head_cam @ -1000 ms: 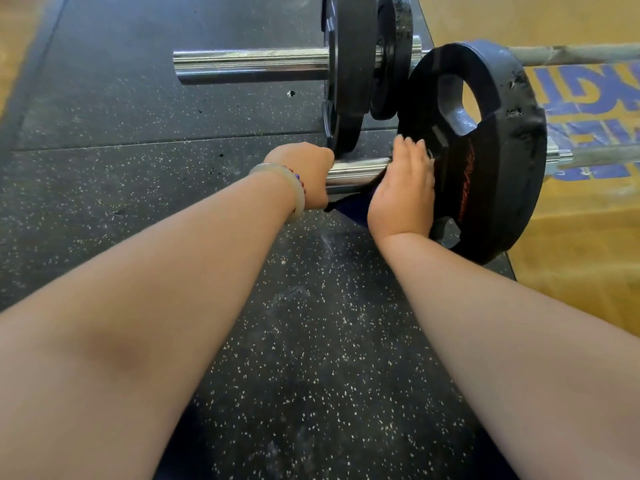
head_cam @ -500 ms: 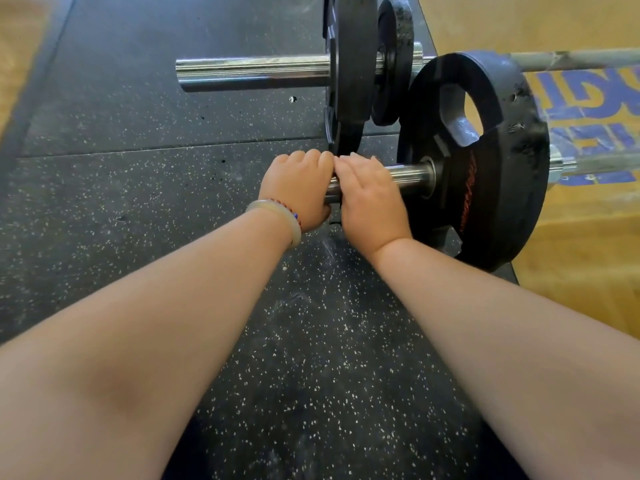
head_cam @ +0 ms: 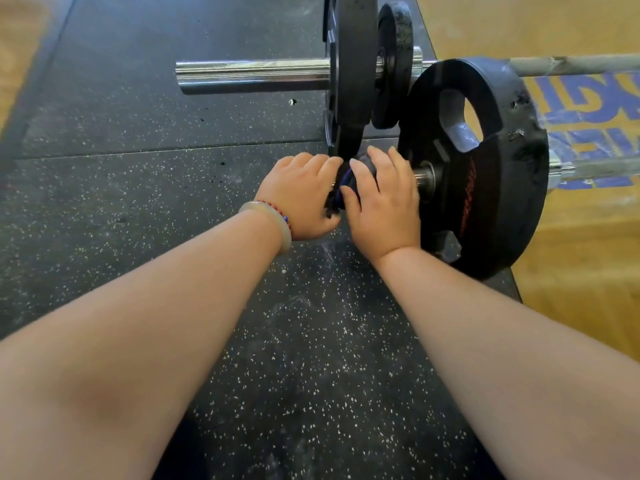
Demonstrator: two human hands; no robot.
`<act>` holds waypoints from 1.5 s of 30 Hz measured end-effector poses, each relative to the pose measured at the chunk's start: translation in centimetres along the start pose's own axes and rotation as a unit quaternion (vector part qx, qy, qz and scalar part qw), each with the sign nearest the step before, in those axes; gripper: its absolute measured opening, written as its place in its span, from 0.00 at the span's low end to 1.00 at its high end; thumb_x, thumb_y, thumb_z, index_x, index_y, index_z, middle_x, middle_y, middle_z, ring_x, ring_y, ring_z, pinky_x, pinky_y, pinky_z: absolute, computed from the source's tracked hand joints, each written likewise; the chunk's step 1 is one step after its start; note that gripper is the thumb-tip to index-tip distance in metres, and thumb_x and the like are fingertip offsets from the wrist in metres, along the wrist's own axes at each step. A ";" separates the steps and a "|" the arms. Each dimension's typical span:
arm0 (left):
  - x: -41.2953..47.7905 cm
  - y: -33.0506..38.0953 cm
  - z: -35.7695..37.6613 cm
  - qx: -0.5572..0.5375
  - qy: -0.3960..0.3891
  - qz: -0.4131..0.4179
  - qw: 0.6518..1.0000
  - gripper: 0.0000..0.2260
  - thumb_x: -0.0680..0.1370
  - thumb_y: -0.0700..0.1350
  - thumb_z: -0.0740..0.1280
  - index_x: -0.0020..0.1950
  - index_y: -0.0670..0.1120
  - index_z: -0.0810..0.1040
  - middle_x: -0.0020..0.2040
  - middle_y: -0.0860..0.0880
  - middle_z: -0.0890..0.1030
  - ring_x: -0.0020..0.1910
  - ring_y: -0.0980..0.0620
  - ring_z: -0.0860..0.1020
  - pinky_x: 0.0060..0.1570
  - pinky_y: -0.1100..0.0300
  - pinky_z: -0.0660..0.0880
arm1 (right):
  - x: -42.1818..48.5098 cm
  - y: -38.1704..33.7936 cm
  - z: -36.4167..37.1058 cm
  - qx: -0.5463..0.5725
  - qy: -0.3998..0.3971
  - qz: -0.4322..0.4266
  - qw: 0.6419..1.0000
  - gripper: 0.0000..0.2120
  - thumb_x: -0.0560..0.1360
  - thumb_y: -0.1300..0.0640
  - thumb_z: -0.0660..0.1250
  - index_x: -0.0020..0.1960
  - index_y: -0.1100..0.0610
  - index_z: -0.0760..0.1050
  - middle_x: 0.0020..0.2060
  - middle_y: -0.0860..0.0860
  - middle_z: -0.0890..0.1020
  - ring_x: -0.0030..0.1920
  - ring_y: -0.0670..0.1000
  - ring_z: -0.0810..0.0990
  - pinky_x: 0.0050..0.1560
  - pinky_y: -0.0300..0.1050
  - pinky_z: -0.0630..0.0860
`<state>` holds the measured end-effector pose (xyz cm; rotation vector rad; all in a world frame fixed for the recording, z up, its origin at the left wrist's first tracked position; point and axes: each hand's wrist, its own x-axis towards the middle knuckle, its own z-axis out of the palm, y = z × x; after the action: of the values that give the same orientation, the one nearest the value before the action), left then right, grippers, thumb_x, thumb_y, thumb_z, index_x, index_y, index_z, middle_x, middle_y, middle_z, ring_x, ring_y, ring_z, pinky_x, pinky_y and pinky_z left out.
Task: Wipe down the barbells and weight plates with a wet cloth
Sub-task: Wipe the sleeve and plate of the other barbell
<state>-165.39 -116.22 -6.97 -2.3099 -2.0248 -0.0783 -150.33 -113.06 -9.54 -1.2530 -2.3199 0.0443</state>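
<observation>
A near barbell's chrome sleeve (head_cam: 423, 175) lies across the rubber floor, loaded with a black weight plate (head_cam: 491, 188) with grip holes and red lettering. My left hand (head_cam: 301, 195) grips the sleeve's end. My right hand (head_cam: 384, 202) wraps a dark blue cloth (head_cam: 341, 188) round the sleeve, right beside my left hand and a short way left of the plate. Most of the cloth is hidden under my fingers. Behind lies a second barbell (head_cam: 252, 72) with two black plates (head_cam: 353, 74).
The black speckled rubber mat (head_cam: 138, 202) spreads to the left and toward me. A wooden floor with blue lettering (head_cam: 588, 109) begins to the right of the plates. The far bar's big plate stands just behind my hands.
My right hand slid left along the sleeve from the plate's face to my left hand, then shifted slightly back right with the cloth bunched under it. My left hand kept its grip.
</observation>
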 end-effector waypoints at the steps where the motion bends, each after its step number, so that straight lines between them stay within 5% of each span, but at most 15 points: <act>1: -0.1 -0.1 -0.3 -0.019 -0.005 0.004 1.000 0.30 0.72 0.58 0.56 0.71 0.44 0.65 0.62 0.46 0.75 0.59 0.45 0.73 0.60 0.51 0.69 | -0.1 0.2 -0.1 -0.006 0.008 -0.003 1.000 0.18 0.78 0.50 0.57 0.62 0.58 0.75 0.63 0.57 0.74 0.66 0.60 0.67 0.65 0.58 0.67; 4: -0.4 -0.2 -0.6 -0.054 -0.020 -0.002 0.998 0.29 0.74 0.54 0.53 0.72 0.43 0.65 0.65 0.46 0.74 0.62 0.46 0.71 0.62 0.51 0.66 | 2.1 -0.1 -1.4 -0.017 0.000 0.056 0.998 0.12 0.77 0.57 0.58 0.55 0.59 0.77 0.54 0.56 0.77 0.56 0.59 0.73 0.54 0.53 0.71; 7: -0.5 0.2 -0.1 -0.020 -0.004 -0.007 1.000 0.24 0.78 0.53 0.53 0.69 0.43 0.70 0.64 0.44 0.76 0.60 0.45 0.74 0.59 0.49 0.70 | 4.2 -0.5 -1.6 -0.029 0.040 0.198 0.979 0.14 0.77 0.60 0.57 0.60 0.57 0.76 0.55 0.53 0.77 0.59 0.56 0.72 0.58 0.50 0.69; 12: -0.6 0.6 0.3 0.029 0.036 -0.034 0.998 0.19 0.78 0.49 0.50 0.48 0.43 0.78 0.42 0.45 0.81 0.40 0.45 0.77 0.42 0.50 0.73 | 3.9 -0.4 -1.2 -0.007 -0.021 -0.032 0.999 0.18 0.78 0.52 0.56 0.39 0.57 0.81 0.37 0.52 0.80 0.41 0.55 0.77 0.42 0.49 0.71; 17: -0.5 0.7 0.5 0.009 0.047 -0.068 0.997 0.21 0.77 0.49 0.49 0.49 0.40 0.79 0.43 0.45 0.81 0.38 0.44 0.77 0.40 0.51 0.74 | 5.1 0.7 -1.3 -0.045 -0.023 0.137 0.989 0.18 0.79 0.55 0.53 0.43 0.61 0.79 0.42 0.55 0.78 0.46 0.57 0.75 0.44 0.49 0.68; 21: -0.3 0.6 1.0 0.017 0.066 -0.072 0.995 0.21 0.77 0.48 0.51 0.51 0.39 0.80 0.45 0.43 0.83 0.41 0.41 0.79 0.41 0.51 0.74 | 3.3 -0.3 -0.6 0.023 -0.031 -0.042 0.998 0.16 0.75 0.55 0.55 0.41 0.59 0.79 0.38 0.54 0.80 0.41 0.57 0.77 0.43 0.52 0.73; 24: -0.3 0.7 0.8 0.017 0.053 -0.077 0.996 0.21 0.77 0.49 0.50 0.53 0.39 0.79 0.46 0.43 0.82 0.41 0.42 0.78 0.41 0.51 0.73 | 3.9 0.7 -1.1 -0.022 -0.032 0.066 0.997 0.14 0.77 0.56 0.55 0.44 0.58 0.78 0.42 0.53 0.79 0.45 0.56 0.76 0.46 0.51 0.71; 27: -0.3 0.9 0.4 -0.007 0.048 -0.089 0.995 0.24 0.78 0.50 0.47 0.59 0.40 0.77 0.52 0.43 0.82 0.46 0.43 0.79 0.46 0.50 0.73 | 3.6 0.1 -0.9 -0.001 0.025 0.191 0.981 0.14 0.78 0.58 0.56 0.55 0.58 0.78 0.53 0.53 0.79 0.57 0.54 0.74 0.61 0.49 0.68; 30: -0.1 1.0 0.4 -0.047 0.087 -0.089 0.991 0.25 0.79 0.50 0.47 0.66 0.39 0.73 0.61 0.42 0.79 0.55 0.42 0.78 0.53 0.49 0.73 | 2.4 -1.6 -0.6 0.097 0.007 0.076 0.992 0.18 0.79 0.56 0.55 0.63 0.60 0.75 0.61 0.56 0.78 0.66 0.57 0.71 0.69 0.52 0.62; 34: 0.6 1.1 -0.5 -0.145 0.105 -0.116 0.977 0.25 0.80 0.51 0.47 0.69 0.41 0.71 0.66 0.42 0.75 0.63 0.43 0.75 0.62 0.49 0.69 | 2.5 -1.7 -1.3 0.220 -0.047 0.071 0.972 0.22 0.78 0.62 0.53 0.73 0.58 0.65 0.74 0.56 0.64 0.76 0.53 0.54 0.74 0.45 0.40; 38: 0.8 2.6 -0.4 -0.121 0.071 -0.039 0.989 0.26 0.80 0.54 0.48 0.70 0.42 0.70 0.66 0.44 0.75 0.63 0.44 0.75 0.62 0.50 0.69 | 1.0 1.3 -2.0 0.168 -0.035 0.099 0.980 0.25 0.79 0.55 0.51 0.75 0.58 0.59 0.76 0.56 0.55 0.77 0.53 0.47 0.74 0.45 0.39; 42: 1.6 3.9 -0.8 -0.106 0.066 -0.111 0.986 0.28 0.78 0.62 0.50 0.61 0.43 0.75 0.56 0.46 0.80 0.54 0.47 0.77 0.54 0.54 0.71 | -1.1 2.2 -1.8 0.103 -0.066 0.090 0.988 0.27 0.78 0.54 0.49 0.76 0.60 0.56 0.77 0.54 0.55 0.77 0.50 0.47 0.72 0.38 0.33; 45: 2.6 4.8 -1.2 -0.144 0.056 -0.102 0.983 0.23 0.80 0.55 0.57 0.72 0.46 0.66 0.66 0.46 0.73 0.58 0.47 0.76 0.55 0.53 0.72 | -1.0 2.1 -1.3 0.098 -0.055 0.101 0.989 0.28 0.77 0.55 0.50 0.75 0.60 0.58 0.76 0.54 0.57 0.77 0.52 0.47 0.71 0.37 0.31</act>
<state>-160.31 -114.35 -5.65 -2.1749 -2.3156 -0.5328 -147.68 -112.92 -9.30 -1.4076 -2.2075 0.4110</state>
